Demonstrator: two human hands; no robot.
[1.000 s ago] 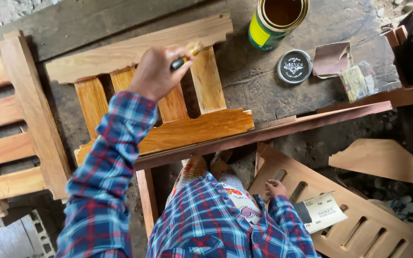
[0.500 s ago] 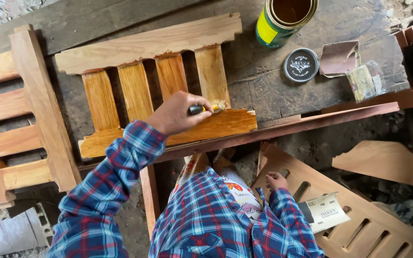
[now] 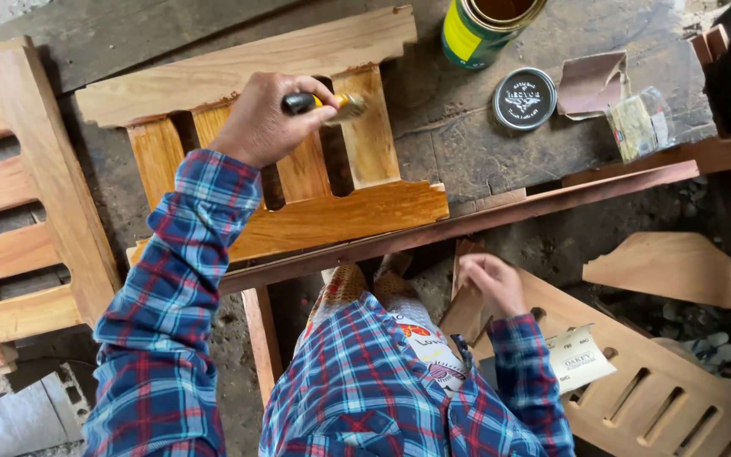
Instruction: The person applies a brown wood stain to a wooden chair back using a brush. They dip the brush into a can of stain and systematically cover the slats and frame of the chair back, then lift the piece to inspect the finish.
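Note:
My left hand (image 3: 260,118) is shut on a paintbrush (image 3: 340,106) with a dark handle. Its bristles rest on the right-hand slat of a slatted wooden panel (image 3: 239,72) lying flat on the dark workbench. The panel's lower rail (image 3: 340,216) and slats look glossy orange; its top rail is paler. My right hand (image 3: 488,283) is low, fingers curled on the edge of an unfinished wooden piece (image 3: 662,398) by my lap. My plaid sleeves and shirt fill the bottom of the view.
An open green and yellow can (image 3: 480,30) of brown finish stands at the back, its round lid (image 3: 524,98) beside it. Folded sandpaper (image 3: 590,85) and a plastic packet (image 3: 640,123) lie at right. A long reddish rail (image 3: 552,199) crosses the bench. Another slatted frame (image 3: 35,169) sits at left.
My left hand has moved the brush from the panel's lower rail up to the right-hand slat. My right hand has stayed low on the wood piece.

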